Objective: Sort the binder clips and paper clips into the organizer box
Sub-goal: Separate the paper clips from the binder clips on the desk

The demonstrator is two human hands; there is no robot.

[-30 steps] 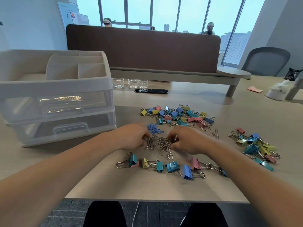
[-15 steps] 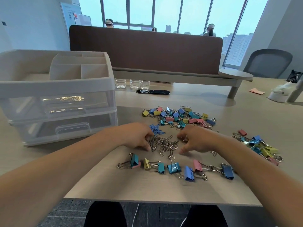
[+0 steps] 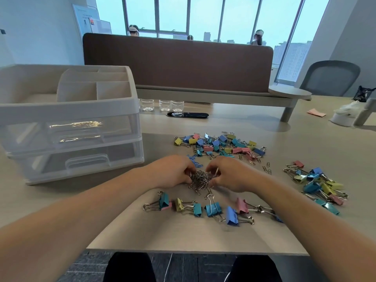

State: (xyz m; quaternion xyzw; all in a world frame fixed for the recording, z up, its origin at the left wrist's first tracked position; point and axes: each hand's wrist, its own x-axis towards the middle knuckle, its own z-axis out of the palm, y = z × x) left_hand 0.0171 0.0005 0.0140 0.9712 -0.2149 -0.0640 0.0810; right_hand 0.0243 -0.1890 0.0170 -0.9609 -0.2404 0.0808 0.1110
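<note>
A heap of silver paper clips (image 3: 200, 180) lies on the desk between my hands. My left hand (image 3: 173, 171) cups its left side and my right hand (image 3: 230, 174) cups its right side, fingers curled into the clips. A few blue paper clips (image 3: 195, 162) lie just behind. Coloured binder clips lie in three groups: a far pile (image 3: 219, 144), a right pile (image 3: 317, 183), and a near row (image 3: 203, 207). The white organizer box (image 3: 69, 110) with two clear drawers and open top compartments stands at the left.
Three clear cups (image 3: 162, 104) and a black cable slot (image 3: 187, 115) sit behind the clips. A brown desk divider (image 3: 179, 62) closes the back, with people beyond it. A grey chair (image 3: 329, 78) is at the right. The desk's near edge (image 3: 195, 251) is close.
Both hands have drawn closer together, bunching the spread silver paper clips into a tighter heap between them.
</note>
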